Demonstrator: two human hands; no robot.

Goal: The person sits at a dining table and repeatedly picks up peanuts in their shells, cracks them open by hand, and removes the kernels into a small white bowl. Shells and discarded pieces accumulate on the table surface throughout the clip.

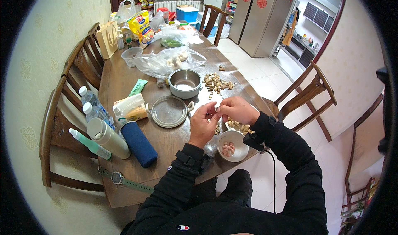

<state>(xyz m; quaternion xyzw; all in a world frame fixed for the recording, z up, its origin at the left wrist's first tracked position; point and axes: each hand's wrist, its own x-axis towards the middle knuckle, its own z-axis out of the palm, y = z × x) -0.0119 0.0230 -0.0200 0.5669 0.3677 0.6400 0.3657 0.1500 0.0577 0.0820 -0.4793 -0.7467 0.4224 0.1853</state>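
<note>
My left hand [203,123] and my right hand [238,110] meet fingertip to fingertip above the table's right side. Pinched between them is a small peanut [217,109], mostly hidden by the fingers. Below my right hand lies a white plate of unshelled peanuts [238,125], partly covered by the hand and wrist. Closer to me stands a white bowl [222,156] with several pink shelled peanut kernels [228,148] in it. Beyond my hands, broken peanut shells [216,82] are heaped on the tabletop, and a few more lie under my left hand.
A steel-lined pot [185,84] and its glass lid [169,111] stand ahead. To the left are a tissue pack [132,106], a blue cylindrical case [139,144], bottles [93,112] and a wristwatch [117,178]. Plastic bags [169,60] lie farther back. A black cable [275,182] hangs by my right forearm.
</note>
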